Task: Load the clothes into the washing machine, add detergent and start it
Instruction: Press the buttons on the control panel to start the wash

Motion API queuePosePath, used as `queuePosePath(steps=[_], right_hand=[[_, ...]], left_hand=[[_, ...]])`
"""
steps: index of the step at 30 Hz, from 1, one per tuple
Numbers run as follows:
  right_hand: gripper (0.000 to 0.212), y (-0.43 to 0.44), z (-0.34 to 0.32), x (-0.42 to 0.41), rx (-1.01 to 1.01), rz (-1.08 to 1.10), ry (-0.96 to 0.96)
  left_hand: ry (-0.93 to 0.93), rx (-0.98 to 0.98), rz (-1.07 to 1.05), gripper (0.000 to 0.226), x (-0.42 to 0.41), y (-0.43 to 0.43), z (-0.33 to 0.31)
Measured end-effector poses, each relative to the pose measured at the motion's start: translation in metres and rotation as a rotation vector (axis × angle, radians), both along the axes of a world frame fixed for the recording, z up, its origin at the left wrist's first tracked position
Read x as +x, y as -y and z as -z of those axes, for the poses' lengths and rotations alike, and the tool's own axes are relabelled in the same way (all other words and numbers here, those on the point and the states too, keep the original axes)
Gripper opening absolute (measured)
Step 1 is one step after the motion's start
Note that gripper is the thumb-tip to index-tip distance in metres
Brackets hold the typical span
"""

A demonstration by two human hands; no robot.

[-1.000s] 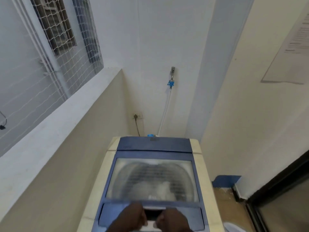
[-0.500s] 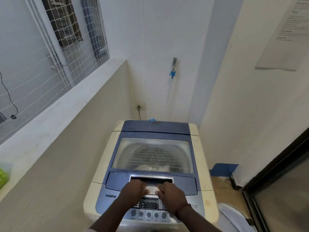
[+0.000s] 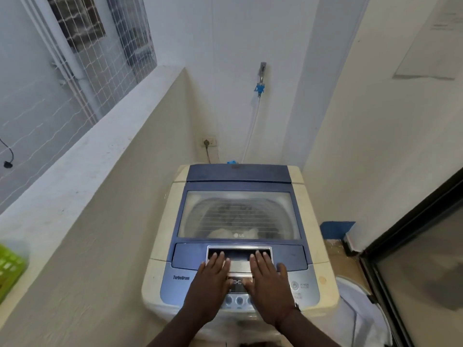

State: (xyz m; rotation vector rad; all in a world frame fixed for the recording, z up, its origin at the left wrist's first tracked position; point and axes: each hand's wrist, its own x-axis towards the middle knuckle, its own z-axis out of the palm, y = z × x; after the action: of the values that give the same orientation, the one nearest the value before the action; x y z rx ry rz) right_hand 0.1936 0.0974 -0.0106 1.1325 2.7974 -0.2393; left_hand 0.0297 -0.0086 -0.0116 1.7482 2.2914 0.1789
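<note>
1. Resting flat on the front of the washing machine (image 3: 160, 236), both hands lie palm down with fingers spread, gripping nothing.
2. Left hand (image 3: 210, 284) covers the left part of the control panel (image 3: 298, 289); its fingertips (image 3: 217, 255) reach into the recessed lid handle (image 3: 239, 254).
3. Right hand (image 3: 268, 286) sits just beside it, on the right; its fingertips (image 3: 260, 255) also touch the handle recess. A narrow gap between the hands shows the small display (image 3: 238, 281).
4. Lid (image 3: 239, 214) is down and shut. Through its clear window, pale clothes (image 3: 223, 232) show low in the drum, near the front edge, just beyond the fingertips.
5. Power button (image 3: 295, 286) sits just right of the right hand, uncovered. Round buttons (image 3: 239, 300) peek out between the wrists.
6. Machine stands in a narrow corner: cream half wall (image 3: 100, 221) close on the left, back wall (image 3: 225, 58) behind with a socket (image 3: 209, 142) and a tap (image 3: 261, 71) feeding a white hose (image 3: 251, 131).
7. Right side has a little floor room, with a blue item (image 3: 337, 229) at the wall base and white cloth (image 3: 358, 316) heaped near the machine's front right corner.
8. Dark-framed glass door (image 3: 413, 259) closes off the far right.
9. Green basket (image 3: 10, 269) sits on the ledge at far left, well apart from the hands.
</note>
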Motion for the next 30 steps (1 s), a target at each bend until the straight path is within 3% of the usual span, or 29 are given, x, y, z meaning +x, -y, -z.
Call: queuePosePath(steps=[6, 12, 16, 19, 22, 27, 30], right_hand=[[0.071, 0.010, 0.008, -0.003, 0.002, 0.052, -0.022], [0.083, 0.009, 0.009, 0.001, -0.026, 0.003, -0.096], [0.084, 0.008, 0.002, 0.002, -0.087, -0.009, -0.056], [0.087, 0.003, -0.015, 0.000, -0.158, -0.015, -0.061], [0.067, -0.012, -0.044, 0.002, -0.356, 0.028, -0.135], [0.026, 0.014, -0.059, 0.043, -0.382, 0.359, -0.650], [0.036, 0.045, -0.035, 0.075, -0.249, 0.372, -0.633]], left_hand=[[-0.013, -0.005, 0.010, 0.077, 0.004, 0.002, 0.008], [-0.014, -0.038, -0.017, 0.059, 0.005, 0.000, 0.014], [0.007, -0.052, 0.015, 0.066, 0.004, -0.003, 0.012], [0.028, -0.036, 0.031, 0.085, 0.001, -0.006, 0.005], [0.110, -0.048, 0.052, 0.093, -0.004, -0.001, -0.005], [0.197, 0.019, -0.047, 0.089, -0.002, 0.031, -0.011], [0.210, 0.050, -0.153, 0.083, -0.002, 0.064, 0.002]])
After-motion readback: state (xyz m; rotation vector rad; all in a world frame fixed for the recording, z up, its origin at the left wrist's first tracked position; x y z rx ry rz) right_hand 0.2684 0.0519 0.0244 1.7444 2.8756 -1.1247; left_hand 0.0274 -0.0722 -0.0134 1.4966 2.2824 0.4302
